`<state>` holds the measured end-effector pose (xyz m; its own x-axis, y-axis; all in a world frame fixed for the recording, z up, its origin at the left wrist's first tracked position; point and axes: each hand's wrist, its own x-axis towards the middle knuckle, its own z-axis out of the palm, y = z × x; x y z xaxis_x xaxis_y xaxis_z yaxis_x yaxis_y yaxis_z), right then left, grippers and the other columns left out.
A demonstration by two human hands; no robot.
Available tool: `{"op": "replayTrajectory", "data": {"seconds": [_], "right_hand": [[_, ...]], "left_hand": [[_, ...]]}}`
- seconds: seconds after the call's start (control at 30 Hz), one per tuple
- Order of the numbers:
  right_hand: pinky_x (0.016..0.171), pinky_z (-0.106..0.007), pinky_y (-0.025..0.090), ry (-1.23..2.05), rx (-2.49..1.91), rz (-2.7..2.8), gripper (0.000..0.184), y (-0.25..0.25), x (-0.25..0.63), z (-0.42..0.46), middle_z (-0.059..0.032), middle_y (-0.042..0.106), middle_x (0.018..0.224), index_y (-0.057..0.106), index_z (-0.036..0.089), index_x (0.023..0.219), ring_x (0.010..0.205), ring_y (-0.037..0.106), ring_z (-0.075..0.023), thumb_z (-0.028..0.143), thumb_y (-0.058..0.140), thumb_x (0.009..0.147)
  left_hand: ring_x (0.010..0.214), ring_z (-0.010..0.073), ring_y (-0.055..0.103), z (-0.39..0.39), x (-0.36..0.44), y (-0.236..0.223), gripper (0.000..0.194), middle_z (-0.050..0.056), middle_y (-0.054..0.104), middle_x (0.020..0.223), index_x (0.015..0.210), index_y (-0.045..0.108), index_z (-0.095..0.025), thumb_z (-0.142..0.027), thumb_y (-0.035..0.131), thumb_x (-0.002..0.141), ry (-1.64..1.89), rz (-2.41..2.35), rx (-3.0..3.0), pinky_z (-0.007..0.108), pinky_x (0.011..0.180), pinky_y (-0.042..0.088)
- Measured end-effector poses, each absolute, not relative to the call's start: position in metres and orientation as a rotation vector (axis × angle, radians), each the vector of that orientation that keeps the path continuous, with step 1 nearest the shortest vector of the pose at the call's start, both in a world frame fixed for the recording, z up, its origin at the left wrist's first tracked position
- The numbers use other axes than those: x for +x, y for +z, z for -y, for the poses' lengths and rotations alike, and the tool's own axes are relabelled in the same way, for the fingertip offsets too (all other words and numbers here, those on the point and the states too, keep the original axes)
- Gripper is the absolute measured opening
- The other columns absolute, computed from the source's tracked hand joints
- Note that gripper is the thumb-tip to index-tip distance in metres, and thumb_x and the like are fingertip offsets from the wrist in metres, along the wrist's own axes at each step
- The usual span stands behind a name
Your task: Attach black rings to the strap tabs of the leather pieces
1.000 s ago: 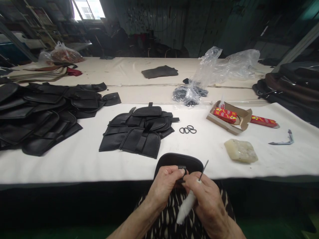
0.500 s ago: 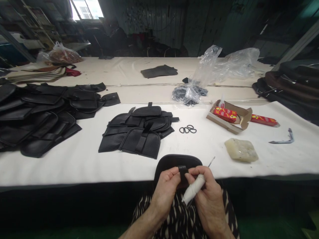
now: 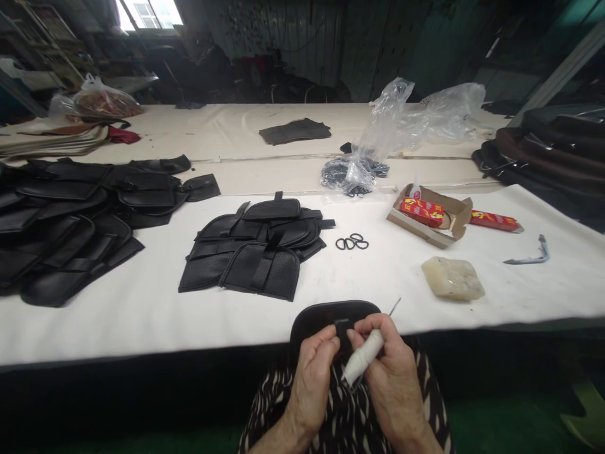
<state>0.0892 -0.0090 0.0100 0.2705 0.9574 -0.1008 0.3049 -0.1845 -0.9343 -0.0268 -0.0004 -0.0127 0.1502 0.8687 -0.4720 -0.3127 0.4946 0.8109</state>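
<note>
Both my hands work low at the near table edge, over my patterned lap. My left hand point(image 3: 314, 373) grips a rounded black leather piece point(image 3: 326, 317) with a narrow strap on it. My right hand point(image 3: 390, 369) holds a slim awl point(image 3: 363, 356) with a white wrapped handle, its thin steel point point(image 3: 394, 307) angled up and away. The white handle lies just beside the leather, and the point stands clear of it. My fingers hide the lower part of the leather.
Black leather pieces lie in a stack point(image 3: 250, 249) and a larger pile point(image 3: 70, 221) on the white table point(image 3: 142, 328). Nearby are black rings point(image 3: 351, 242), a pale wax block point(image 3: 452, 278), a cardboard box point(image 3: 428, 215), a bent metal blade point(image 3: 532, 255) and a plastic bag point(image 3: 382, 126).
The awl has swung in my right hand, with its handle now nearer the leather and its point more upright. My hands have drawn closer together. The whole view has tilted slightly.
</note>
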Motion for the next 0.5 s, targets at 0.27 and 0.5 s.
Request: {"op": "replayTrajectory", "data": {"seconds": [0.27, 0.5], "right_hand": [[0.047, -0.020, 0.039, 1.003, -1.691, 1.164, 0.015, 0.013, 0.090, 0.011, 0.0036, 0.055, 0.067, 0.050, 0.022, 0.078, 0.053, 0.046, -0.0108, 0.035, 0.054, 0.084], [0.052, -0.021, 0.041, 1.029, -1.691, 1.134, 0.015, 0.013, 0.089, 0.011, 0.0030, 0.057, 0.068, 0.050, 0.022, 0.078, 0.058, 0.050, -0.0124, 0.035, 0.054, 0.083]], "left_hand": [[0.066, 0.0154, 0.047, 0.004, -0.015, 0.008, 0.035, 0.000, 0.055, 0.066, 0.071, 0.063, -0.017, -0.047, 0.051, 0.083, 0.966, -1.186, 0.780, 0.023, 0.060, 0.038], [0.064, 0.0130, 0.040, 0.006, -0.009, 0.008, 0.038, -0.001, 0.047, 0.066, 0.074, 0.058, -0.015, -0.052, 0.052, 0.081, 0.900, -1.271, 0.835, 0.022, 0.058, 0.037]]}}
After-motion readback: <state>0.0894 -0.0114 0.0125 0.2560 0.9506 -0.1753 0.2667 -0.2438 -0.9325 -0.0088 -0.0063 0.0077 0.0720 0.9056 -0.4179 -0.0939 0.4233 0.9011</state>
